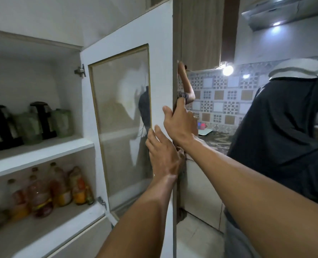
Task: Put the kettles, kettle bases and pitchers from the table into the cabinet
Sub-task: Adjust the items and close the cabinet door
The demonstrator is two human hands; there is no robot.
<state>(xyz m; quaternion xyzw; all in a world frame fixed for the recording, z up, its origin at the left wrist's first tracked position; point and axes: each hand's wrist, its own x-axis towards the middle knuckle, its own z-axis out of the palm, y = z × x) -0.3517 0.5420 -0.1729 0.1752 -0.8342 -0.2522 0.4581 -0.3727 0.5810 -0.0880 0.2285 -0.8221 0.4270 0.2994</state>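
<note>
The white cabinet [42, 151] stands open on my left. On its upper shelf sit two steel kettles with black handles [0, 125] [42, 120] on their bases, and two greenish pitchers [29, 127] [62, 122] between and beside them. The glass-paned cabinet door [160, 71] swings out in front of me. My right hand [178, 121] grips the door's free edge, thumb on the inner face. Just below it, my left hand [163, 153] lies flat against the same edge with fingers spread.
Several bottles of oil and juice [48, 190] fill the lower shelf. Another person in a dark shirt [284, 131] stands close at my right by the kitchen counter [217, 140]; a hand of theirs [184, 84] reaches up behind the door. Patterned tiles cover the wall.
</note>
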